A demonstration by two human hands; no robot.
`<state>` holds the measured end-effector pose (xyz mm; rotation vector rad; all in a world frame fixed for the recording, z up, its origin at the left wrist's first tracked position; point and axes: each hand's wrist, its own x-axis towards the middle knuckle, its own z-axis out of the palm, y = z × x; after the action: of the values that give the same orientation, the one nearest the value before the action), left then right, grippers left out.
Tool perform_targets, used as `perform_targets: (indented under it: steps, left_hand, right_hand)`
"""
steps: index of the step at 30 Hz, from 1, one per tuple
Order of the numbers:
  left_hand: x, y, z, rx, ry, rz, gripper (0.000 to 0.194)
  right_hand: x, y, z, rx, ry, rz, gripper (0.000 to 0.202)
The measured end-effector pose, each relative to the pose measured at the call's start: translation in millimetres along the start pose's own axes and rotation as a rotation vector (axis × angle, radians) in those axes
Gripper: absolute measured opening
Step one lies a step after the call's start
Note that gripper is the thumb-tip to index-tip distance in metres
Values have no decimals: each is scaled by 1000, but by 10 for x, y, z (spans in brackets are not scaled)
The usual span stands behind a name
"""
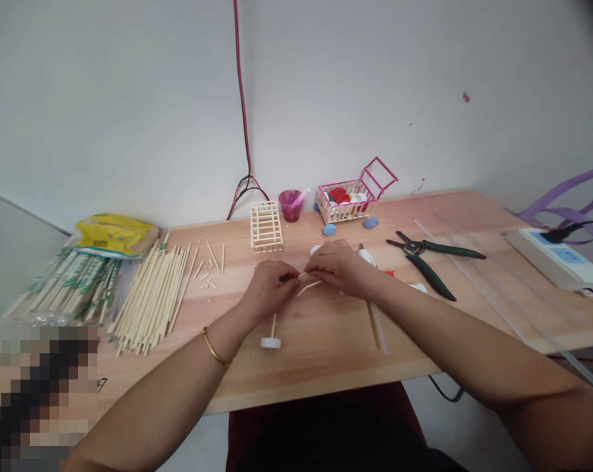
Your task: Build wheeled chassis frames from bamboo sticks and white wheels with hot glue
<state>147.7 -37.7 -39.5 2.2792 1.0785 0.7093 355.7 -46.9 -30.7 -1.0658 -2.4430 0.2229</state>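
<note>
My left hand (pixel 273 292) and my right hand (pixel 336 267) meet over the middle of the wooden table (pixel 326 354). Fingertips of both are pinched round a short wooden stick (pixel 302 275). Another stick (pixel 309 287) slants just below my right fingers. Below my left hand stands a white wheel (pixel 270 343) with a thin stick rising from it. White round pieces are partly hidden behind my right hand, beside a white glue gun (pixel 367 254) that my wrist partly covers.
Bundled sticks (pixel 151 298), a yellow packet (pixel 114 236) and cut pieces lie left. Behind are a stick frame (pixel 265 226), a purple cup (pixel 290 208) and a small cart (pixel 348 200). Pruning shears (pixel 431 265), clear rods (pixel 473 285) and a power strip (pixel 557 259) lie right.
</note>
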Motion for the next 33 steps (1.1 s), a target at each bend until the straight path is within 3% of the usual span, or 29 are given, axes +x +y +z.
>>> perform_targets:
  steps: [13,33]
  left_hand:
    - [3,-40,52,71,2,55,6]
    - [-9,-42,52,156,8,29,4]
  right_hand:
    - [12,-26,-16,-5,-30,34,13]
    - [8,-24,1,-14,-27,33,12]
